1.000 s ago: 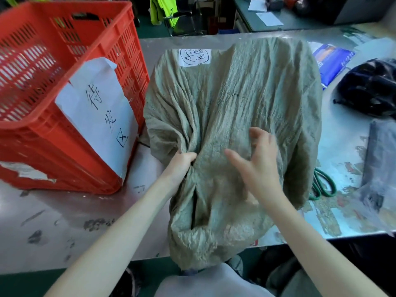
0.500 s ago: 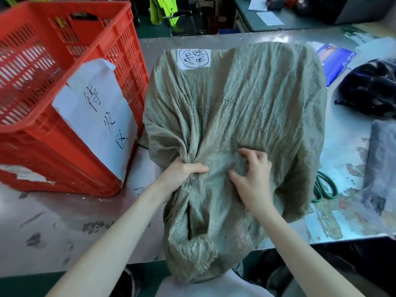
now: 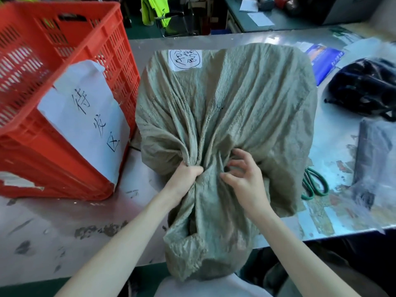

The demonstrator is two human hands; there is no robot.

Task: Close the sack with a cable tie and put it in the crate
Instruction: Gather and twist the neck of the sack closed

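— Hands?
— Left hand (image 3: pixel 186 174) fists the gathered sack (image 3: pixel 225 125) neck; right hand (image 3: pixel 244 176) half-open, fingertips touching it.
— Surroundings?
— Sack on worktop (image 3: pixel 64 221); red crate (image 3: pixel 53 93) at nine o'clock, green scissors (image 3: pixel 315 185) at three.

A worn, scuffed grey table (image 3: pixel 70 213) carries everything. A green-grey sack (image 3: pixel 231 116) lies at its middle, its open end hanging over the near edge. Left of the sack a red crate (image 3: pixel 42 133) is set, tilted, with a white paper sheet on its side. Right of the sack, green-handled scissors (image 3: pixel 315 185) are partly hidden under it; beyond them lie a blue booklet (image 3: pixel 323 61) and a black bundle (image 3: pixel 364 88).
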